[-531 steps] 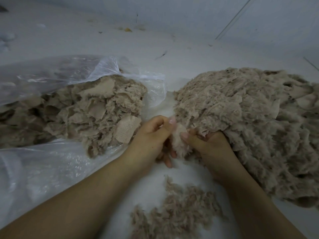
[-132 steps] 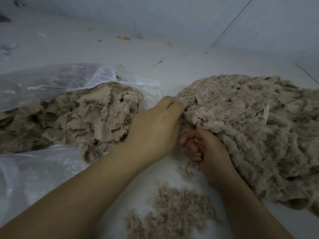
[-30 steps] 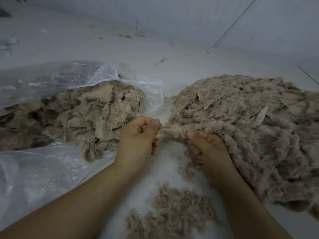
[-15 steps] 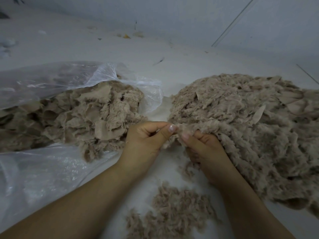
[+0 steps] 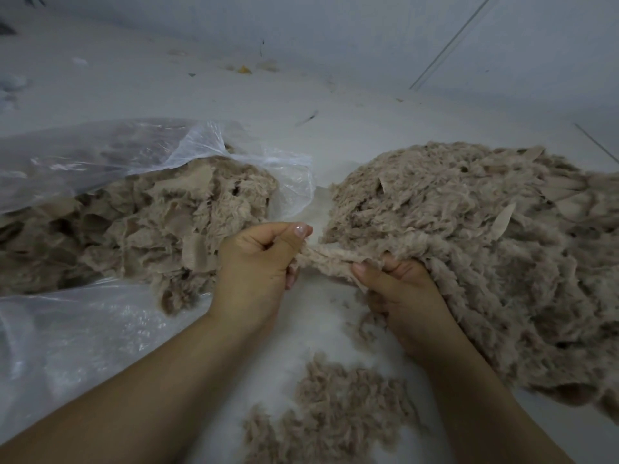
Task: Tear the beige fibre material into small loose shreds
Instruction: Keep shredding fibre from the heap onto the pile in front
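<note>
Our left hand (image 5: pixel 254 266) has drawn leftward, stretching a strip (image 5: pixel 326 257) from the pile (image 5: pixel 469 246); the right hand (image 5: pixel 398 289) pinches its other end. Mid-tear; next, we likely pull further apart.

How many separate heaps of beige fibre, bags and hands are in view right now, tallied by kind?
Beige fibre heaps: 3 (bagged heap, big heap, small shredded heap)
Stretched fibre strip between the hands: 1
Clear plastic bags: 1
Hands: 2 (left hand, right hand)
Total: 7
</note>
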### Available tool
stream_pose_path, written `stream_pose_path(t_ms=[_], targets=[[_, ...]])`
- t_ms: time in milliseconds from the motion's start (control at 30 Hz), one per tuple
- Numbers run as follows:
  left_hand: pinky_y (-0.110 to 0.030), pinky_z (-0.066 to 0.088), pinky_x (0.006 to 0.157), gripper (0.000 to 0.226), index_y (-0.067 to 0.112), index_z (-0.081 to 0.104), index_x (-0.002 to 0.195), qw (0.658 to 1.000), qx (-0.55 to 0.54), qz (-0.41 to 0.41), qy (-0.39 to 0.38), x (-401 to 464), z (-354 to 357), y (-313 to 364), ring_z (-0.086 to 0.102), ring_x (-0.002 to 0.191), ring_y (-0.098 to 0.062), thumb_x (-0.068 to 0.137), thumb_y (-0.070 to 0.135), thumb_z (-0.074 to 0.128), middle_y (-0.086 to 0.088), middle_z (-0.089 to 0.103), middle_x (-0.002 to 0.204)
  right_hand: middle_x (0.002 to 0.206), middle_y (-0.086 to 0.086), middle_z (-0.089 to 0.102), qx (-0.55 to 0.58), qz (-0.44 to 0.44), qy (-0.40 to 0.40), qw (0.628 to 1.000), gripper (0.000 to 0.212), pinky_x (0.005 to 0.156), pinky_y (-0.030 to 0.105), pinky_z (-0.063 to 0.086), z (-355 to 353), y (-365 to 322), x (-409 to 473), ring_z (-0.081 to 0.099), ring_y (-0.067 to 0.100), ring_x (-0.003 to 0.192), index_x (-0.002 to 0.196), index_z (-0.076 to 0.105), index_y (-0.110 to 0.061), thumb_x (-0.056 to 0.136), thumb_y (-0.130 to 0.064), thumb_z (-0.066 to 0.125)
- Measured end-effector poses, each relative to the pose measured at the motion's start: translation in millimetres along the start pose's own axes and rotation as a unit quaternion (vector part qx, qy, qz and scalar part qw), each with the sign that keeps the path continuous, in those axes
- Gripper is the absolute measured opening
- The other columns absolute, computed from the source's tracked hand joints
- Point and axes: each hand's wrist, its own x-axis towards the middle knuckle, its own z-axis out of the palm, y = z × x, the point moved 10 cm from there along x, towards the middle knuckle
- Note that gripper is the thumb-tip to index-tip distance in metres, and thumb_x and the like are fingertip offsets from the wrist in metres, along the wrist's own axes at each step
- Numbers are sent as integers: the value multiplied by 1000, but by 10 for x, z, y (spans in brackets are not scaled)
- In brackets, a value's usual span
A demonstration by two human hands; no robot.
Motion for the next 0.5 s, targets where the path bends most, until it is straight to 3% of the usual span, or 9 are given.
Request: stream_pose_path(t_ms=[133, 200, 267, 333, 367, 400, 433, 500], targets=[[-18, 33, 40, 16, 17, 77, 70, 999, -4, 10, 42, 70, -131, 68, 39, 40, -8, 84, 17, 69, -8, 60, 65, 66, -4, 70, 20, -24, 15, 999, 19, 41, 11, 40, -31, -99, -37, 58, 1, 47, 75, 79, -16, 85, -13, 63], [-18, 34, 40, 10, 18, 77, 68, 1000, 15, -1, -4, 86, -100, 74, 40, 39, -8, 77, 21, 74, -12, 62, 68, 77, 9, 73, 15, -36, 20, 999, 18, 45, 16, 43, -44, -125, -42, 64, 12, 55, 85, 79, -12, 86, -13, 61], [-20, 39, 40, 13, 15, 78, 75, 974, 56, -55, -214, -15, 229, 22, 50, 38, -13, 72, 27, 81, -13, 65, 63, 75, 31, 60, -37, -27, 42, 998, 21, 52, 27, 37, -92, -85, -29, 46, 32, 54, 92, 75, -3, 86, -19, 63], [-22, 47, 42, 17, 11, 78, 90, 862, 128, -126, -474, -414, 560, -69, 64, 47, -20, 80, 24, 77, -13, 72, 73, 72, 42, 50, -55, -14, 44, 997, 26, 62, 36, 38, -95, -46, -30, 39, 33, 61, 92, 73, -2, 85, -27, 65], [-24, 50, 44, 19, 10, 77, 95, 813, 164, -140, -542, -564, 598, -94, 69, 53, -22, 83, 24, 75, -13, 75, 81, 75, 47, 46, -57, -13, 38, 998, 30, 64, 39, 37, -80, -50, -32, 37, 35, 64, 95, 72, 0, 84, -28, 67], [-24, 51, 44, 21, 10, 77, 95, 800, 197, -140, -549, -583, 590, -117, 70, 54, -23, 84, 28, 74, -11, 75, 83, 79, 51, 43, -63, -13, 29, 997, 38, 64, 41, 36, -73, -58, -33, 37, 36, 66, 98, 68, 5, 83, -30, 69], [-22, 48, 43, 22, 11, 78, 89, 818, 225, -135, -512, -504, 566, -137, 68, 50, -21, 83, 33, 75, -8, 75, 76, 80, 52, 44, -68, -13, 20, 997, 45, 63, 41, 39, -68, -62, -33, 38, 38, 64, 98, 64, 11, 82, -30, 71], [-18, 39, 38, 27, 14, 75, 72, 888, 256, -87, -371, -253, 469, -93, 54, 35, -12, 77, 40, 78, -4, 67, 55, 72, 35, 62, -56, -24, -13, 998, 37, 64, 34, 52, -24, -81, -35, 60, 33, 60, 94, 64, 14, 82, -20, 72]])
